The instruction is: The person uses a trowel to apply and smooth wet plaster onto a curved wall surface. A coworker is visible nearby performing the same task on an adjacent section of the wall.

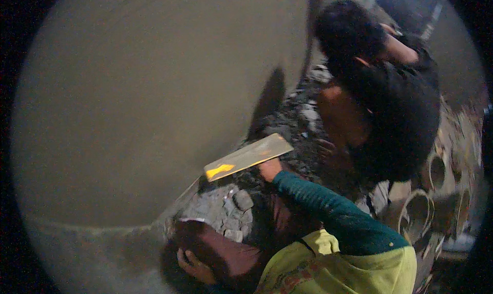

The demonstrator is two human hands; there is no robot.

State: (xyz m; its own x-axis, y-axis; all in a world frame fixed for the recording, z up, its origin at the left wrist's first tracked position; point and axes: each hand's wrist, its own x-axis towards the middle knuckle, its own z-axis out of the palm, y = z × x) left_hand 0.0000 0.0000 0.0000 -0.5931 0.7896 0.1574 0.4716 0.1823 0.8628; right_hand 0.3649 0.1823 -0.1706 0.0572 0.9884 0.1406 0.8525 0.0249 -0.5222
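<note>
My right hand [269,169], at the end of a dark green sleeve, grips a long rectangular plastering float [249,157]. The float's flat face is yellow, mostly coated with grey mortar, and its handle is out of sight. It is held tilted, close to the lower edge of a smooth grey wall surface [144,104]. Low in the view, my left hand [196,267] lies beside my maroon-clad knee [221,247]. Its fingers are slightly bent and apart, in shadow, with nothing visible in them.
A person in dark clothes [395,114] crouches close by at the upper right. Rubble and broken stones [241,201] lie along the wall's base. Round rings or pipe ends [417,214] stand at the right. Grey floor [92,258] spreads at the lower left.
</note>
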